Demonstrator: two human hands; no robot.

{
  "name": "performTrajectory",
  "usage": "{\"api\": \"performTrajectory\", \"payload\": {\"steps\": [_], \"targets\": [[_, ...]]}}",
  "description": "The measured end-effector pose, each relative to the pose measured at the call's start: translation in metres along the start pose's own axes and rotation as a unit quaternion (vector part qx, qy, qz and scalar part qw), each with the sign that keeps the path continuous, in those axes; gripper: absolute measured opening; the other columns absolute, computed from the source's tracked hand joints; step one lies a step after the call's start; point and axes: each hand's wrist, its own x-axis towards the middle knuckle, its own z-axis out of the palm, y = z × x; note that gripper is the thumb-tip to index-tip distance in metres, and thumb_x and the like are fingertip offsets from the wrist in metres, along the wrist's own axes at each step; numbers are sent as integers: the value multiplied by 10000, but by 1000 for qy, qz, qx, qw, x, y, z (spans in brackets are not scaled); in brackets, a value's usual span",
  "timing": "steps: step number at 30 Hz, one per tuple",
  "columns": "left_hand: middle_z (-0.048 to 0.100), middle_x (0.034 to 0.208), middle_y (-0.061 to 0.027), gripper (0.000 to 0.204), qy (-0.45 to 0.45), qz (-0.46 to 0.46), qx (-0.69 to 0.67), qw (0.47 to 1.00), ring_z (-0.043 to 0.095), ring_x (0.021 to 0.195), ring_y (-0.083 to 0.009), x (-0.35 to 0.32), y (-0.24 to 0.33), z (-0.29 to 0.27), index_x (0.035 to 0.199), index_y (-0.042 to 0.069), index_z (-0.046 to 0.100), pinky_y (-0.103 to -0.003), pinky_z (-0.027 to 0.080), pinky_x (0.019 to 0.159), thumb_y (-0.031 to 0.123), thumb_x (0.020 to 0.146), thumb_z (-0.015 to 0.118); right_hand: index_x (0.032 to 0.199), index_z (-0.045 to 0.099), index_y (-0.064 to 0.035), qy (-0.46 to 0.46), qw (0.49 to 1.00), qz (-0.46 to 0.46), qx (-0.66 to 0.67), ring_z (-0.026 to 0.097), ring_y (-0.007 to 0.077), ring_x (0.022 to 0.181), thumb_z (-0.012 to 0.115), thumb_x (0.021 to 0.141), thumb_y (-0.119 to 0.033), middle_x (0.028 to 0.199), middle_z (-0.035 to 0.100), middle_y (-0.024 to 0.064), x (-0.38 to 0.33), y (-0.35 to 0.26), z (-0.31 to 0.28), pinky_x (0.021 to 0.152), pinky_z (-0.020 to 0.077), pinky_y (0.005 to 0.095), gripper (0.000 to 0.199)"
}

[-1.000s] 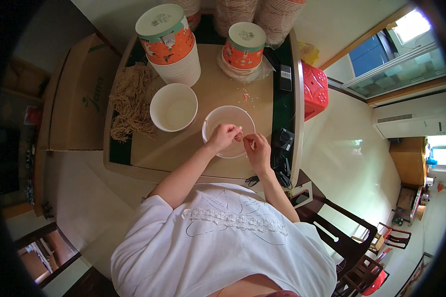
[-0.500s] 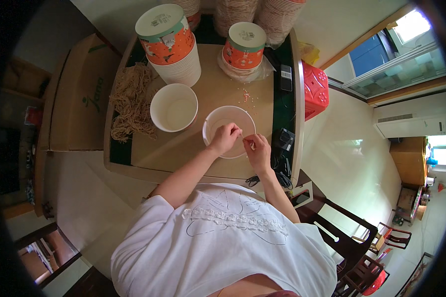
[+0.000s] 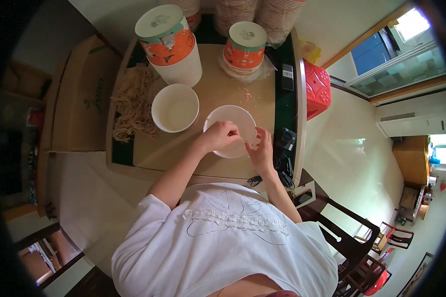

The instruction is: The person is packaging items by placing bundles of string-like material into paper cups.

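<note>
Over a white tub (image 3: 223, 115), a thin pale strand (image 3: 243, 140) (blurry) is being pinched in the L hand (image 3: 219, 136), w/ the R hand (image 3: 260, 150) being held half-curled just beside it. A 2nd tub (image 3: 176, 109) is being seen to the L, nr. a tan string tangle (image 3: 134, 101), & pink bits (image 3: 247, 94) are being seen scattered on the brown mat (image 3: 210, 79) nr. an orange-banded stack (image 3: 243, 54).

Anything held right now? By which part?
Possibly something thin between the left hand and right hand, over the white tub; too small to tell what, or where it's held.
</note>
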Motion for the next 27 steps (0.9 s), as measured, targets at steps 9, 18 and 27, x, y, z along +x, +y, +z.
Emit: {"api": "performTrajectory", "payload": {"steps": [9, 18, 27], "targets": [[590, 796, -102, 62, 153, 23, 12, 988, 592, 835, -263, 21, -26, 24, 827, 47, 565, -374, 458, 754, 104, 845, 550, 1117, 480, -71, -189, 960, 130, 159, 621, 274, 803, 601, 785, -9, 878, 623, 136, 0, 0, 2, 701, 498, 341, 359], [589, 942, -43, 124, 102, -22, -375, 921, 565, 867, -112, -1, -32, 47, 884, 17, 581, -274, 460, 805, 125, 904, 523, 891, 596, -20, -122, 972, 113, 165, 609, 225, 707, 636, 817, -58, 785, 620, 120, -7, -1, 9, 635, 483, 299, 93], [579, 1050, -43, 115, 67, -65, -476, 875, 525, 978, -104, -7, -25, 38, 893, 38, 598, -267, 409, 898, 124, 900, 522, 838, 610, -9, -73, 973, 110, 188, 606, 242, 700, 629, 824, -49, 776, 609, 131, -11, -11, 3, 628, 478, 298, 46]]}}
